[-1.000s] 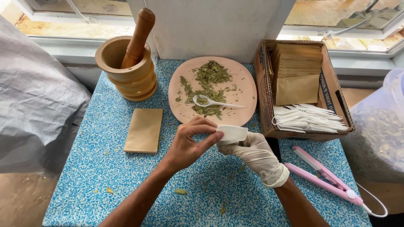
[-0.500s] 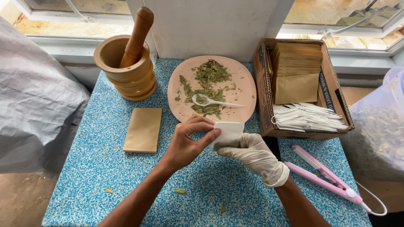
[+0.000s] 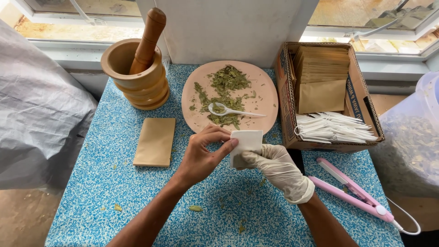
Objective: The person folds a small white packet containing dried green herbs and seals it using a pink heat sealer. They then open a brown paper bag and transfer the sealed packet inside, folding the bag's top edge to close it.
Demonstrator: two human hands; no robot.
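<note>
Brown envelope (image 3: 155, 141) flat on the blue table (image 3: 91, 192), left of the fingers. Bare left hand (image 3: 201, 155) pinching the small white bag (image 3: 246, 145) at its left edge; gloved right hand (image 3: 276, 169) gripping it from below. Plate of dried leaves (image 3: 228, 93) just beyond the fingertips.

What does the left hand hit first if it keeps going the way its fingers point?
The left hand points right, fingertips already on the small white bag that both hands hold. Straight on, past the bag, it would likely meet the gloved right hand close behind it; depth is hard to judge.
</note>
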